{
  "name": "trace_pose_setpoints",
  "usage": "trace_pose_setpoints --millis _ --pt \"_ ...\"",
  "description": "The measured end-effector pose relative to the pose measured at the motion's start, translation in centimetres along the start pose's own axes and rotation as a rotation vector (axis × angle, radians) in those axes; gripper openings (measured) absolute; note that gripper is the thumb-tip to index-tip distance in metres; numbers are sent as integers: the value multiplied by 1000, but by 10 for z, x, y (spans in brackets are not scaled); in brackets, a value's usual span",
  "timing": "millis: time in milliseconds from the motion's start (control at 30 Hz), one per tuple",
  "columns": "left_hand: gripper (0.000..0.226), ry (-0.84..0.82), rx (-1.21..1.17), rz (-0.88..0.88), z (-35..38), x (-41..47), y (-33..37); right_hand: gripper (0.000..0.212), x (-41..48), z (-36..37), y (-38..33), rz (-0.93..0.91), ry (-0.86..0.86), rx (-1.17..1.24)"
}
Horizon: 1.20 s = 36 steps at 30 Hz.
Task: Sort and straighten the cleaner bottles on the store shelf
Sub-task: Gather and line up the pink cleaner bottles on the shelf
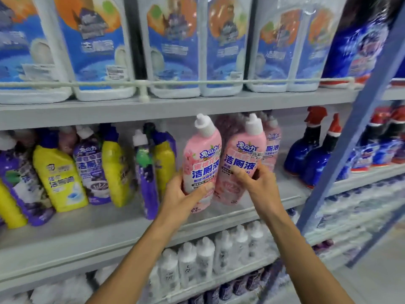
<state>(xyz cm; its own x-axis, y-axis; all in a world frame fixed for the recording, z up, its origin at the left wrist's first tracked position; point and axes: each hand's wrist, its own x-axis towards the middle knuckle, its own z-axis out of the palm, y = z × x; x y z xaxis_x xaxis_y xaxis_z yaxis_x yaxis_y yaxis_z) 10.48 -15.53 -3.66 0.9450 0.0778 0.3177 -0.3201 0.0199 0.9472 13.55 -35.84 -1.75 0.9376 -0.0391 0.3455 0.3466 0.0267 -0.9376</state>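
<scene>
We have both hands up at the middle shelf (92,229), each on a pink cleaner bottle. The left hand (183,197) wraps the lower body of the left pink bottle (202,160), thumb across the front label, and that bottle leans left with its white cap tipped over. The right hand (259,183) grips the right pink bottle (242,163) from the side, fingers curled on the label, and this one tilts too, touching its neighbour. Both show blue lettering on pale pink with a blossom print. Behind our right hand more pink bottles (272,145) stand in a row. Left of our left hand, yellow and purple bottles (105,170) lean in a jumble. Below our wrists the shelf's front strip is bare, and right of our right hand there's open shelf before the blue spray bottles (311,154).
</scene>
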Motion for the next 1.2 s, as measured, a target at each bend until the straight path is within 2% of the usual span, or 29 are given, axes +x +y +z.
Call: trace_pose_setpoints --millis 67,133,200,333,467,567,633,700,767,933,1200 --pt "46 5 3 -15 43 20 -12 24 24 -43 8 -20 7 -40" --pt "39 -1 13 -53 81 38 -26 25 47 -82 21 -41 8 -65" --pt "34 -3 13 -101 114 52 -40 31 68 -116 36 -34 -16 -89" --pt "38 22 26 -178 152 74 -70 40 97 -157 67 0 -99 -135" --pt "36 35 110 -228 166 83 -85 42 113 -170 81 38 -170 -86" --pt "48 41 216 -238 161 89 -84 46 121 -174 86 61 -184 -148" --pt "52 125 311 -221 156 87 -84 48 117 -176 94 18 -136 -289" --pt "45 187 390 -188 160 79 -84 55 108 -176 100 -29 -44 -410" --pt "39 231 449 -147 170 70 -88 56 104 -176 102 -59 -11 -415" --pt "44 294 396 -109 181 70 -98 56 111 -181 108 -147 -77 -429" --pt "48 263 352 -124 184 75 -99 62 119 -178 111 -84 -199 -231"
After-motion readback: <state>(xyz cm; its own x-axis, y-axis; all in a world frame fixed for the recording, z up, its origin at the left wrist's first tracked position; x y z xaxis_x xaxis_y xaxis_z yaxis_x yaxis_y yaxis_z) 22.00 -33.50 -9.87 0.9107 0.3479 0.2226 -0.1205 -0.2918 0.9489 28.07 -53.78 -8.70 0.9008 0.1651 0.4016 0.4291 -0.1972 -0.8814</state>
